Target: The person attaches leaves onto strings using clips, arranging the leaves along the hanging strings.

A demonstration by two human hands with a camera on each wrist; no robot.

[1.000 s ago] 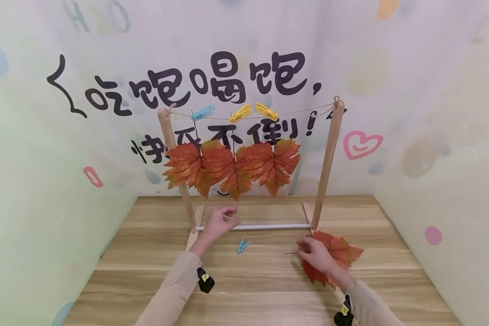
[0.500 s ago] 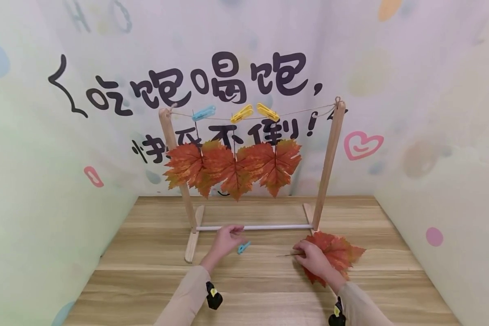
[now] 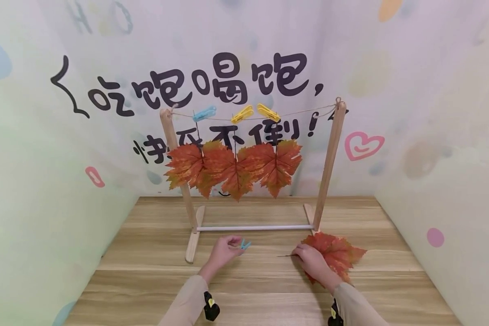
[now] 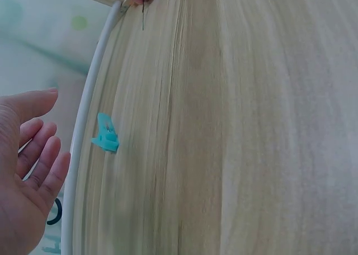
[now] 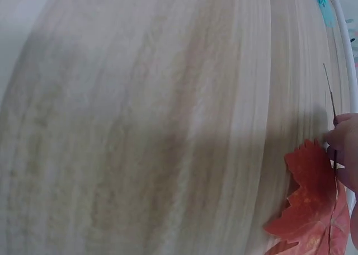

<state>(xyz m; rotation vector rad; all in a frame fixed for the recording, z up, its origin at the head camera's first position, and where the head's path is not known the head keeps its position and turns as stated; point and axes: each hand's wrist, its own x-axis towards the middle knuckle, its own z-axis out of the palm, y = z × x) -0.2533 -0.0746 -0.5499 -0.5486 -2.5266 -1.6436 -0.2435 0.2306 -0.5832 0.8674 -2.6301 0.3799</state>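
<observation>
My left hand [image 3: 224, 251] hovers over the table beside a small blue clothespin [image 3: 246, 244]. In the left wrist view its fingers are relaxed and a gap separates them from the clothespin [image 4: 106, 135]. My right hand [image 3: 311, 260] pinches the thin dark stem [image 5: 331, 93] of a red-orange artificial leaf [image 3: 340, 256], near the stand's right foot. The hand covers part of the leaf and stem. Three similar leaves [image 3: 236, 172] hang by their stems from a string, held by one blue clothespin [image 3: 204, 113] and two yellow clothespins [image 3: 242, 114].
A wooden stand holds the string [image 3: 305, 110] between its left post [image 3: 169, 129] and right post [image 3: 330, 158]. A white rod [image 3: 254, 227] joins the posts low down, just behind the hands. Printed walls [image 3: 424, 136] enclose the wood-grain table [image 3: 256, 290].
My left hand has come down and toward me, to beside the loose blue clothespin. My right hand has settled on the leaf's stem and pinches it. The hanging leaves stay put.
</observation>
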